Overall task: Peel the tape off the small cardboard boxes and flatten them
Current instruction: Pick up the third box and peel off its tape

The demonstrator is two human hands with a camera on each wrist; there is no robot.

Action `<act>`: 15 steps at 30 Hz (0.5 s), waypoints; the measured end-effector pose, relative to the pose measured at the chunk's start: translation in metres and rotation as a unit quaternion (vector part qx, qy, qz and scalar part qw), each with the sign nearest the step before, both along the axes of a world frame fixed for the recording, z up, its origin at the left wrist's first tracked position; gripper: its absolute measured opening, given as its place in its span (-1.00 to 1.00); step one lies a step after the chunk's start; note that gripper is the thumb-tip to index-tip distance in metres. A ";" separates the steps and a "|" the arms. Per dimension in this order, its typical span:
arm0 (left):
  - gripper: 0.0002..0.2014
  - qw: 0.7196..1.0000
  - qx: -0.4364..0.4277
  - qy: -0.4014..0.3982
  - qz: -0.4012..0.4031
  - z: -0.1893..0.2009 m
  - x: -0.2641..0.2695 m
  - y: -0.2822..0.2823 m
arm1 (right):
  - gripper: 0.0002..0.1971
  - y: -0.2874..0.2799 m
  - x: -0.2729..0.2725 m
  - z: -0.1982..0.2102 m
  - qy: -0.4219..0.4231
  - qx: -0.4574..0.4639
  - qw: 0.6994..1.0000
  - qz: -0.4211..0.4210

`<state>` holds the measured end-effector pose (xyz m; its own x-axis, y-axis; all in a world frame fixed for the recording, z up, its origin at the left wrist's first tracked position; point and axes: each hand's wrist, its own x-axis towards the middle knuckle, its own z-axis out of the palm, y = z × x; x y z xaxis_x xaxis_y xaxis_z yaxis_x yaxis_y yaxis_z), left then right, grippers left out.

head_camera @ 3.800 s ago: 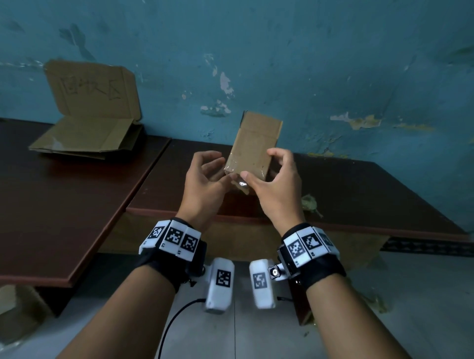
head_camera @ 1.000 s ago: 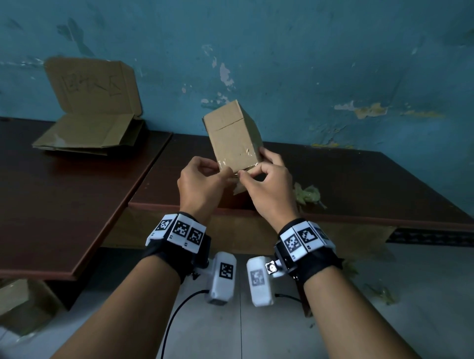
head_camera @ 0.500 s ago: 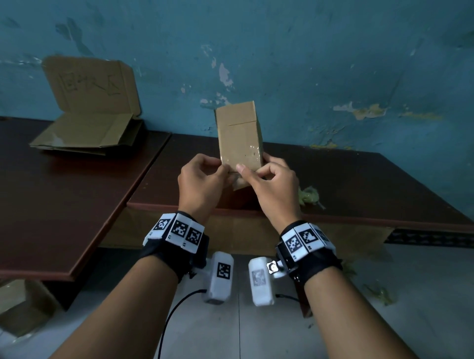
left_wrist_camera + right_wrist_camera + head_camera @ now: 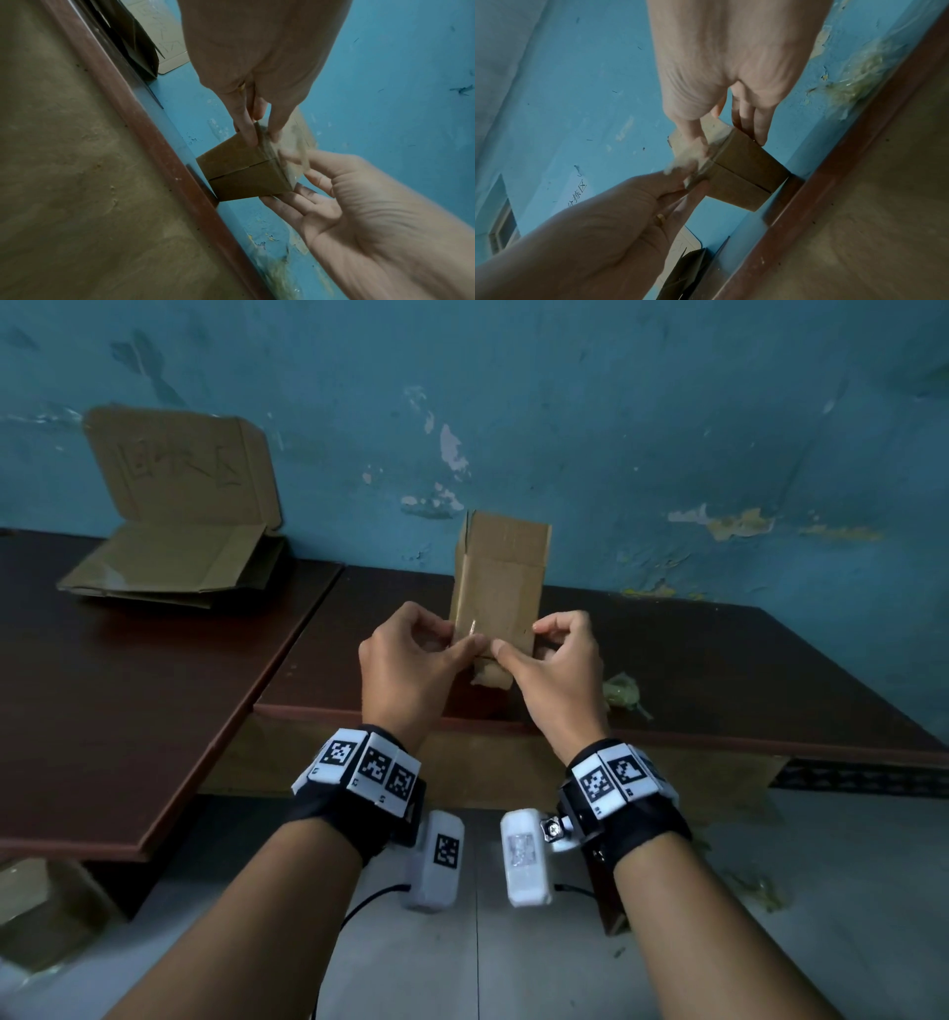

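Above the near edge of the dark surface (image 4: 719, 660), a small cardboard box (image 4: 495, 588) is held upright in the air between both hands. Her left hand (image 4: 405, 665) has its grip closed in a thumb-and-finger pinch on the clear tape (image 4: 270, 142) at the box's lower left corner. Her right hand (image 4: 557, 675) curls round the lower right side, thumb on the front. Back left, flattened cardboard (image 4: 174, 567) lies against the blue wall (image 4: 667, 403).
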<state>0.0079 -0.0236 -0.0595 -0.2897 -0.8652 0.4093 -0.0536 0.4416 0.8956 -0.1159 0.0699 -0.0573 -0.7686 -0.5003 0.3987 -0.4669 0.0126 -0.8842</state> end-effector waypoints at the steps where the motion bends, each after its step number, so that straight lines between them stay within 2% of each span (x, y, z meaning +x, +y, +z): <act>1: -0.72 1.000 -0.003 -0.003 -0.002 -0.001 0.000 -0.001 | -0.46 -0.001 0.000 -0.001 -0.003 0.002 1.000 -0.001; 7: -0.91 1.000 -0.020 -0.012 -0.019 -0.003 0.001 -0.003 | -0.35 0.002 0.001 0.004 -0.029 0.003 1.000 -0.004; 15: -0.94 0.999 -0.031 -0.007 -0.024 -0.006 -0.003 -0.003 | -0.32 -0.002 -0.004 0.000 -0.013 0.034 0.999 -0.040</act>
